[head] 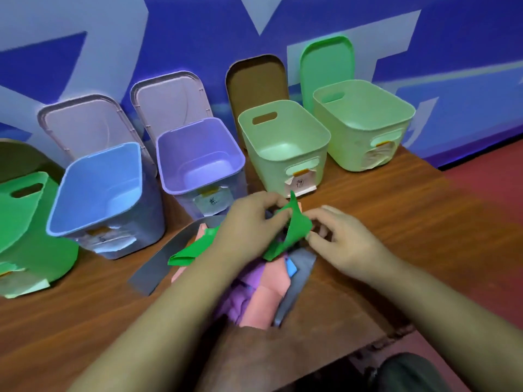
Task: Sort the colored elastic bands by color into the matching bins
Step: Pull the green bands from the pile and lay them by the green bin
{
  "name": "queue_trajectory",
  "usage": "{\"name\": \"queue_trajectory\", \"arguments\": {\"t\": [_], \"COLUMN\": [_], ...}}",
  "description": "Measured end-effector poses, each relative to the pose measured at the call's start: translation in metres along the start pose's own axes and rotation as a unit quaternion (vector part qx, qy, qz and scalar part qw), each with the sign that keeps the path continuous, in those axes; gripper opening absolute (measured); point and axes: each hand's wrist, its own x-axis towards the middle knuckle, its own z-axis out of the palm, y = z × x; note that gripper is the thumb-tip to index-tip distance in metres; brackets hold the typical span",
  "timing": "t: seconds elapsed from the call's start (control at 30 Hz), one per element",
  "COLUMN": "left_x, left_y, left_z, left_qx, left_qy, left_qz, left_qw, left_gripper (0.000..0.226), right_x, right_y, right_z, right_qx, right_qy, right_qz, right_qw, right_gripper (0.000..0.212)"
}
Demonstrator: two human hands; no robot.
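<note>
The left hand (pixel 249 224) is curling its fingers and pinching the top edge of a green band (pixel 297 230), which is standing up between the two hands. The right hand (pixel 342 239) is closing its thumb and forefinger on the band's right edge, while its other fingers are lying loosely bent. More green is showing past the left wrist, and it is not clear whether that is the same strip. Directly under and just nearer than the hands, a pile of bands (pixel 266 281) in salmon, purple, blue and grey is lying on the wooden table (pixel 396 222). A long grey band (pixel 161 258) is curving out from the pile to the left of the left hand. Beyond the hands, open bins are standing in a row. A pale green bin (pixel 283 142) is sitting straight ahead of the fingers, and a second pale green bin (pixel 365 120) is sitting farther off, ahead of the right hand. A purple bin (pixel 198 157) is standing ahead and left of the left hand, then a blue bin (pixel 104 193) tilted toward the person. A bright green bin (pixel 28 222) is standing farthest left. Behind the bins, lids (pixel 85 128) are leaning against the blue wall (pixel 283 24).
</note>
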Motion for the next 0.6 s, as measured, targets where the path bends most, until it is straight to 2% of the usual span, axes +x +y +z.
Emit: {"name": "queue_trajectory", "arguments": {"t": [0.1, 0.2, 0.33, 0.43, 0.5, 0.6], "left_x": [0.008, 0.009, -0.006, -0.030, -0.047, -0.069], "left_y": [0.001, 0.002, 0.009, 0.019, 0.025, 0.030], "left_z": [0.000, -0.007, -0.018, -0.023, -0.024, -0.029], "left_qx": [-0.089, -0.144, -0.135, -0.138, -0.137, -0.155], "left_qy": [0.024, 0.048, 0.072, 0.074, 0.074, 0.088], "left_qz": [-0.036, -0.027, 0.002, 0.008, 0.002, -0.031], "left_qw": [0.995, 0.988, 0.988, 0.988, 0.988, 0.984], "left_gripper": [0.003, 0.004, 0.012, 0.017, 0.018, 0.010], "right_x": [0.007, 0.012, 0.008, -0.002, -0.009, -0.022], "right_y": [-0.007, -0.019, -0.040, -0.057, -0.069, -0.090], "right_z": [-0.001, -0.002, -0.015, -0.023, -0.025, -0.026], "right_qx": [0.085, 0.176, 0.248, 0.228, 0.175, 0.121], "right_qy": [0.039, 0.062, 0.078, 0.090, 0.082, 0.072], "right_qz": [0.000, 0.026, 0.066, 0.039, 0.011, 0.003], "right_qw": [0.996, 0.982, 0.963, 0.969, 0.981, 0.990], "right_gripper": [0.037, 0.033, 0.036, 0.024, 0.019, 0.023]}}
